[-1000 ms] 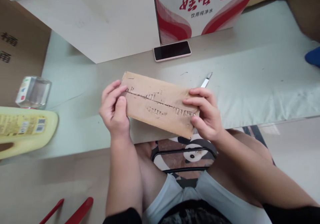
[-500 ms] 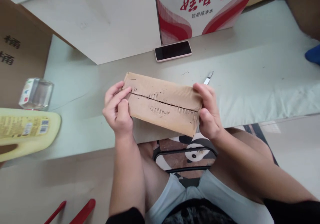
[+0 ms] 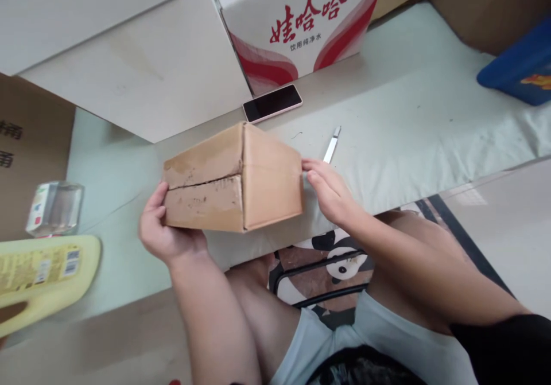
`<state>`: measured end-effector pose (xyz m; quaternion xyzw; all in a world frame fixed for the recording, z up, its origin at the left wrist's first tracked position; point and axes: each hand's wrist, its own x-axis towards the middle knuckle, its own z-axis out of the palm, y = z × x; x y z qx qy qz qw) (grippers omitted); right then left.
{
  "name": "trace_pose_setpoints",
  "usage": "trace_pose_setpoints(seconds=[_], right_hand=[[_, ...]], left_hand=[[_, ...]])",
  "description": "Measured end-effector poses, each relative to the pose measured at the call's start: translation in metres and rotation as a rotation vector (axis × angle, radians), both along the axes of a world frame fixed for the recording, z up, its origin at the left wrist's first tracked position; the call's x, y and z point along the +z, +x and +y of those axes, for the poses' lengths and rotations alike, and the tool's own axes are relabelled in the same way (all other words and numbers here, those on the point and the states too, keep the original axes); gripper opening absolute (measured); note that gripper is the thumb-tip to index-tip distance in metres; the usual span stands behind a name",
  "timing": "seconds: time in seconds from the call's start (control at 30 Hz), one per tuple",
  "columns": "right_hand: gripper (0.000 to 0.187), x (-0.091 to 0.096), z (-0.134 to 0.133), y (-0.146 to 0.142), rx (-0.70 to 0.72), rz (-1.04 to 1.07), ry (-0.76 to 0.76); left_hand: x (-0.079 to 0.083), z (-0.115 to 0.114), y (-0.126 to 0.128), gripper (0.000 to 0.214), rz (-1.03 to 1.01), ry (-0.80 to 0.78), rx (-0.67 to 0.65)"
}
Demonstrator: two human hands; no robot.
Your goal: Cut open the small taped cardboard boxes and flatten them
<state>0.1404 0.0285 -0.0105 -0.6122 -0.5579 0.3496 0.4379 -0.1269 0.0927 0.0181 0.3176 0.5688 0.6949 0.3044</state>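
Note:
A brown cardboard box [image 3: 275, 178] is tilted in front of me, one end face and a side with a scuffed seam showing. My left hand [image 3: 167, 224] grips its left end from below, the thumb and fingertips on the edge and the rest of the fingers hidden under it. At the box's right edge, my right hand [image 3: 329, 190] has its fingers stretched out, the tips touching or just beside the cardboard. Just beyond those fingers a white utility knife [image 3: 332, 145] lies on the pale green tablecloth [image 3: 400, 132].
A phone [image 3: 273, 104] lies before a white-and-red carton [image 3: 301, 35]. Large white boxes [image 3: 129, 75] stand at the back left. On the left are a clear bottle [image 3: 58, 207] and a yellow jug [image 3: 47, 276]. A blue container [image 3: 520, 58] is at the right.
The box has been turned, so its end face now shows on the right. My right hand has loosened from its earlier grip and straightened its fingers. The view has shifted right.

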Motion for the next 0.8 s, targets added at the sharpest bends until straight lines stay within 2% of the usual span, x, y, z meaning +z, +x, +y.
trace_pose_setpoints(seconds=[0.03,0.13,0.2,0.27,0.37,0.43,0.57,0.7,0.8], right_hand=[[0.05,0.002,0.0,-0.001,0.07,-0.003,-0.036],[0.06,0.007,-0.003,-0.002,0.307,0.032,-0.064],[0.064,0.006,-0.005,-0.002,0.422,0.079,0.073],[0.068,0.003,-0.006,-0.002,0.479,0.111,0.221],[0.074,0.003,-0.005,0.0,0.497,0.116,0.29],[0.077,0.006,-0.004,0.0,0.507,0.094,0.301],[0.077,0.012,0.0,0.003,0.506,-0.023,0.356],[0.07,0.011,0.002,0.01,0.453,-0.11,0.445],[0.062,0.008,0.003,0.014,0.378,-0.13,0.458]], left_hand=[[0.001,0.001,-0.001,0.035,-0.071,0.003,0.025],[-0.001,0.003,-0.001,0.034,-0.023,0.01,0.008],[-0.003,0.002,0.001,0.031,-0.013,0.014,-0.064],[-0.005,0.0,0.006,0.028,-0.07,-0.007,-0.152],[-0.006,-0.007,0.017,0.027,-0.2,-0.115,-0.239],[-0.007,-0.011,0.023,0.033,-0.203,-0.22,-0.346],[-0.015,-0.019,0.028,0.067,-0.067,-0.395,-0.553],[-0.025,-0.024,0.038,0.078,0.024,-0.507,-0.593],[-0.032,-0.024,0.047,0.077,0.089,-0.483,-0.567]])
